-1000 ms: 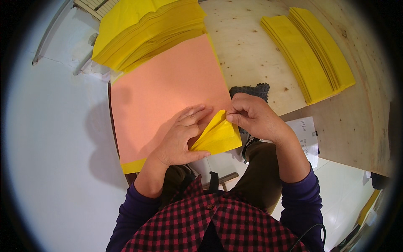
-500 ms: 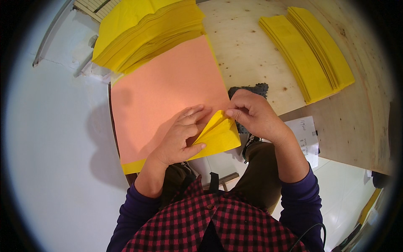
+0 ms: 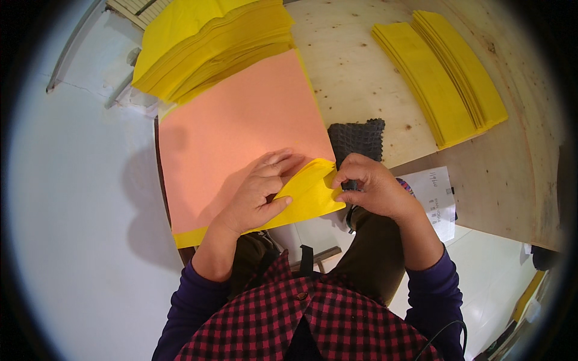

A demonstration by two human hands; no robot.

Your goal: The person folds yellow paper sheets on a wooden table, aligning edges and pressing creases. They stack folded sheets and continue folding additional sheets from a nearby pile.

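A large pink sheet [image 3: 241,132] lies on yellow sheets whose edges show along its right side and bottom. At its lower right corner, a yellow sheet [image 3: 307,189] is folded up over the pink in a loose flap. My left hand [image 3: 256,195] lies flat with its fingers spread over the pink sheet, the thumb resting on the yellow flap. My right hand [image 3: 376,186] is at the right edge of that flap, its thumb and bent forefinger closed on the yellow edge. The other fingers are curled, and the exact grip is partly hidden.
Behind the pink sheet rises a thick stack of yellow sheets [image 3: 211,54]. Two narrow folded yellow stacks [image 3: 448,78] lie on the wooden table [image 3: 349,60] at right. A dark textured cloth [image 3: 358,138] sits beside my right hand. Below the table edge is a white printed paper [image 3: 430,198].
My right hand has moved down and slightly right along the yellow edge, uncovering the dark cloth. The yellow flap now lies flatter and broader. My left hand has hardly moved.
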